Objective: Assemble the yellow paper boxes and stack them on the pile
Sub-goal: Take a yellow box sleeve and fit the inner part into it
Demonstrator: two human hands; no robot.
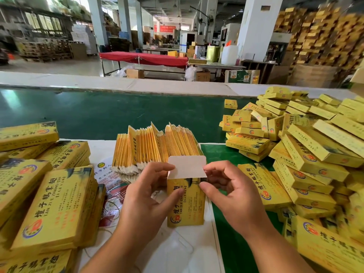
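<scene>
Both hands [149, 194] hold yellow box [186, 205] upright, open flap topmost.

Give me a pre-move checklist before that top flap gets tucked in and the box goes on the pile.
1. Box held by both hands: ok, left hand and right hand grip its sides.
2. Box squared up: ok.
3. Top flap free to fold: ok, standing open.
4. Bottom end closed: cannot tell.
5. Pile on the right ready to take it: ok.
6. Flat blanks left for next: ok.
</scene>
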